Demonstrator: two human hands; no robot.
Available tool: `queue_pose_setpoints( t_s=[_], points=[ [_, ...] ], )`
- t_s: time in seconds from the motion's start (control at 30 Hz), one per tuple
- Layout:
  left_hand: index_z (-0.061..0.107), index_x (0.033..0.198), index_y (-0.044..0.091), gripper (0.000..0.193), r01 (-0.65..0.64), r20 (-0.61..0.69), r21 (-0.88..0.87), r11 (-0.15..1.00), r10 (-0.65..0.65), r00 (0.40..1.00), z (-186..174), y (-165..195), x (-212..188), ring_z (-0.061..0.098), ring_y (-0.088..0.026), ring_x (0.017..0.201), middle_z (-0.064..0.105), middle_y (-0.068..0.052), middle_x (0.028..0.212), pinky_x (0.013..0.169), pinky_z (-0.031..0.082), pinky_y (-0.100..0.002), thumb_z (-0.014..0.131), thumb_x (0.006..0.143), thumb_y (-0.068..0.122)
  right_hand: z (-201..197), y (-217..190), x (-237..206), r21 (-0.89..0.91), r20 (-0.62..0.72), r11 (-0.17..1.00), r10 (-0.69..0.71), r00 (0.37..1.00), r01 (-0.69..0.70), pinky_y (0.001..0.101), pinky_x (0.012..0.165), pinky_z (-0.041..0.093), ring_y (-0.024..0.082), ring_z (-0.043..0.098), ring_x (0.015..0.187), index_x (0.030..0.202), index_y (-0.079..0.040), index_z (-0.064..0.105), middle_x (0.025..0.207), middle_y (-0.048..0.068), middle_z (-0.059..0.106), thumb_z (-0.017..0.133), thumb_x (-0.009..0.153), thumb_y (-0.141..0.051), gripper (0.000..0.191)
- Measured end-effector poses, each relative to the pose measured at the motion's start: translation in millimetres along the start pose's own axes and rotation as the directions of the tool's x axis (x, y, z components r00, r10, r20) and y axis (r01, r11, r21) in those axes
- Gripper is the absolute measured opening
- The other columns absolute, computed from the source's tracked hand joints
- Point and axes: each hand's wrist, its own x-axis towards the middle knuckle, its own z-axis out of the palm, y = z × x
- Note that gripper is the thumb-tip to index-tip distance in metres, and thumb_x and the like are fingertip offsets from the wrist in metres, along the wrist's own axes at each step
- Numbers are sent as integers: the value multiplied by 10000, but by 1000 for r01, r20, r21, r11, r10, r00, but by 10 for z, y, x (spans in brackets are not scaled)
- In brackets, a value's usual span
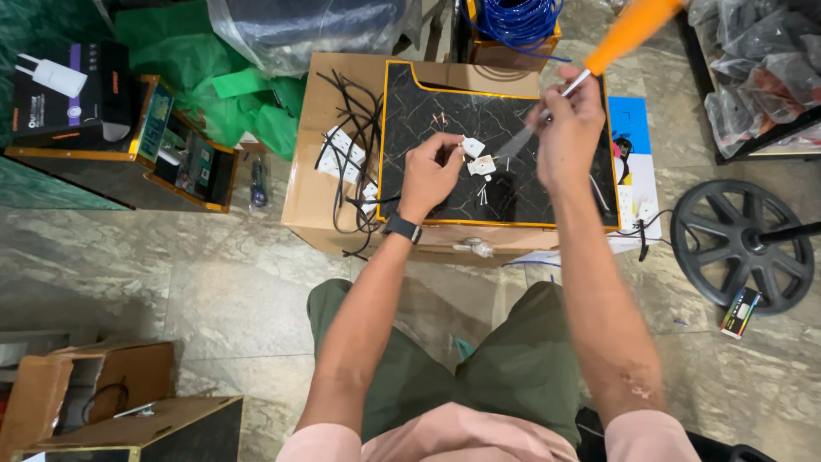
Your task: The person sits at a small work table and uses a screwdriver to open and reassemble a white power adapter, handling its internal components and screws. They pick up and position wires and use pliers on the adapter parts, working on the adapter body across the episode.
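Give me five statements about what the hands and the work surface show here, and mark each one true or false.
1. The right hand holds a screwdriver with an orange handle. True.
2. The left hand holds a small white plastic part. True.
3. The left wrist is bare. False: it wears a dark watch.
4. The hands work over a black marbled board with a gold edge. True.
5. The coil of wire behind the board is red. False: it is blue.
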Motion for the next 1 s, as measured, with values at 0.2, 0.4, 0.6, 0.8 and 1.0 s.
queue_pose_setpoints(
  t_s=[0.2, 0.4, 0.6, 0.8, 1.0],
  points=[
    [748, 1007, 43, 139, -259, 25, 168, 951, 259, 966, 31, 108, -21, 709, -260, 730, 668, -129, 860, 672, 562, -334, 713, 873, 32, -132, 8, -76, -847, 27, 475, 488, 873, -240, 374, 499, 373, 174, 490, 536, 957, -69, 681, 681, 13, 576, 716, 890, -134, 99],
    [752, 1030, 47, 204, -233, 125, 248, 940, 207, 970, -6, 159, -59, 691, -310, 781, 672, -131, 895, 720, 563, -384, 720, 830, 72, -143, 320, -245, -960, 5, 270, 287, 958, -76, 429, 703, 530, 304, 681, 709, 932, -46, 782, 779, 206, 720, 776, 863, -296, 260],
    [774, 1076, 103, 285, -304, 184, 341, 890, 254, 950, 17, 236, -79, 652, -351, 960, 641, -141, 1009, 814, 539, -436, 795, 813, 211, -199, 445, -212, -921, 18, 375, 310, 951, -105, 392, 689, 534, 263, 706, 674, 857, -6, 774, 743, 177, 723, 762, 825, -245, 242],
    [793, 1068, 134, 274, -227, 208, 425, 876, 149, 967, 27, 294, -68, 641, -342, 997, 617, -130, 1009, 831, 530, -445, 811, 829, 265, -227, 468, -215, -867, 83, 488, 341, 937, -101, 377, 634, 487, 198, 612, 642, 911, 10, 745, 714, 138, 687, 708, 905, -156, 171],
    [768, 1077, 87, 245, -186, 125, 225, 956, 161, 979, 11, 267, -53, 674, -310, 842, 647, -124, 938, 738, 541, -393, 788, 870, 215, -206, 408, -224, -839, 230, 542, 276, 933, 46, 341, 655, 488, 157, 614, 668, 967, 6, 717, 737, 89, 687, 662, 952, -133, 150]
  ],
)
